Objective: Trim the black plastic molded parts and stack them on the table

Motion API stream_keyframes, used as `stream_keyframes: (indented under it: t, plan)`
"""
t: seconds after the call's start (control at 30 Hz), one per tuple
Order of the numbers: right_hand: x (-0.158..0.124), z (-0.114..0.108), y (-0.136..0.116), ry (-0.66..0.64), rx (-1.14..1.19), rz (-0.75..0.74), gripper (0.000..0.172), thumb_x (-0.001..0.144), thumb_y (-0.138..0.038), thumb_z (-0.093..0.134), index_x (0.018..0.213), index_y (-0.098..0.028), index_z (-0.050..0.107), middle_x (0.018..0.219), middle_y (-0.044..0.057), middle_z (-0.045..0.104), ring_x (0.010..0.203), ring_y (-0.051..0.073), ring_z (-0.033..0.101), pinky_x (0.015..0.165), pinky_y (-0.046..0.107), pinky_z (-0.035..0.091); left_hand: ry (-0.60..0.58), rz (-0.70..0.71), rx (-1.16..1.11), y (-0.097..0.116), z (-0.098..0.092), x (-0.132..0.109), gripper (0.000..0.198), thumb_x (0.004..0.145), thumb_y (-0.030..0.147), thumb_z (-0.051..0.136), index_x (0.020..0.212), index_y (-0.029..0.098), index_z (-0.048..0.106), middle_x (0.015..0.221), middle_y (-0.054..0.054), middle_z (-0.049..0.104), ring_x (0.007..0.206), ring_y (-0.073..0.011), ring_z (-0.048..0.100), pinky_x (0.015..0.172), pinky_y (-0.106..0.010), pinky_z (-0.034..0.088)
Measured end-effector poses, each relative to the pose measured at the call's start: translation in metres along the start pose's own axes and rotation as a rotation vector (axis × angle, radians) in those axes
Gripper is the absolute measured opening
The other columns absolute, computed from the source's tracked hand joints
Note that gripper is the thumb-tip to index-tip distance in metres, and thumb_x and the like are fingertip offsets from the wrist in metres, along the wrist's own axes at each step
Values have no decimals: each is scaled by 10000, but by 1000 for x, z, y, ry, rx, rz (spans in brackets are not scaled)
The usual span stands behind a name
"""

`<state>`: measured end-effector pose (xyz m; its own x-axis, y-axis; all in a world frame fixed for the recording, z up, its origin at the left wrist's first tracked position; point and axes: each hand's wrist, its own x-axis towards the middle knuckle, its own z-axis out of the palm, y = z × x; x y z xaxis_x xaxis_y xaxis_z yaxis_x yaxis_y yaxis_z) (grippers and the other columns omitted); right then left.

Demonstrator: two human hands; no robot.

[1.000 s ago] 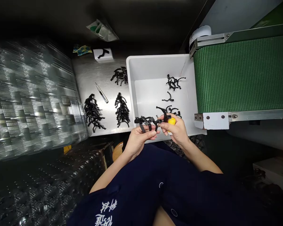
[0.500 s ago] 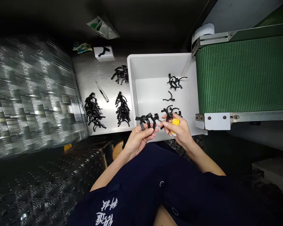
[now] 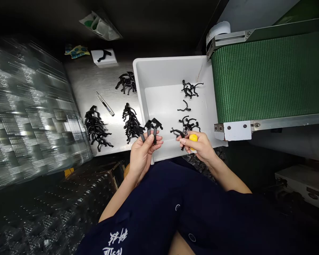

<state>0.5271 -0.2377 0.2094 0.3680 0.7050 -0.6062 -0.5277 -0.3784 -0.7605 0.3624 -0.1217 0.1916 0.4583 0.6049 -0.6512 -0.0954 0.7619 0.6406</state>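
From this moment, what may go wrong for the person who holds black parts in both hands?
The left hand pinches several black parts bunched together, so one might slip out.
The right hand holds a black piece and a yellow object; either could drop into the white tray.
The silver cutter lies near a black pile on the metal table; a careless reach might touch its tip.

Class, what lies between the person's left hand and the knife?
In the head view, a pile of black parts lies on the table between the left hand and the knife.
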Motion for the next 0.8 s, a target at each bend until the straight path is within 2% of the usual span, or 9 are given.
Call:
stream_keyframes:
  t: [0.1,0.17,0.27,0.47,0.63,0.8]
  plan:
    - [-1,-2,-4,-188,109,193,379,590,-415,935,632,-132,687,632,45,703,416,60,499,333,169,323,34,72,100,-2,-3,0,527,651,506,927,962,132,725,842,-56,754,798,-157,748,739,-208,626]
    - [0,-3,-4,-279,161,296,361,585,-396,930,669,-120,713,587,26,676,403,52,480,315,153,295,10,48,153,-4,-3,-2,550,643,538,921,949,127,720,843,-68,756,815,-181,750,753,-245,632]
    - [2,-2,-3,-340,204,372,344,601,-373,915,717,-104,735,557,3,653,386,35,449,303,133,286,-40,-26,185,-7,-2,-8,598,608,569,930,950,124,723,866,-79,760,786,-189,746,715,-261,633]
    - [6,-1,0,-385,194,382,355,652,-405,888,753,-100,738,546,-3,655,340,25,424,275,123,247,-37,-50,147,-7,-4,-16,565,576,512,964,930,136,735,826,-49,749,766,-193,748,713,-285,655]
    - [7,0,-1,-373,178,361,374,645,-425,904,752,-108,737,557,8,680,336,31,449,288,125,294,-12,-25,135,-6,-7,-17,521,589,469,968,927,143,742,828,-47,750,811,-225,763,747,-343,675]
    - [9,-1,-3,-382,168,345,382,631,-426,913,735,-117,715,568,16,697,338,35,449,293,132,318,4,-2,154,-7,-6,-16,529,583,481,966,927,145,744,843,-50,749,845,-246,767,742,-346,671]
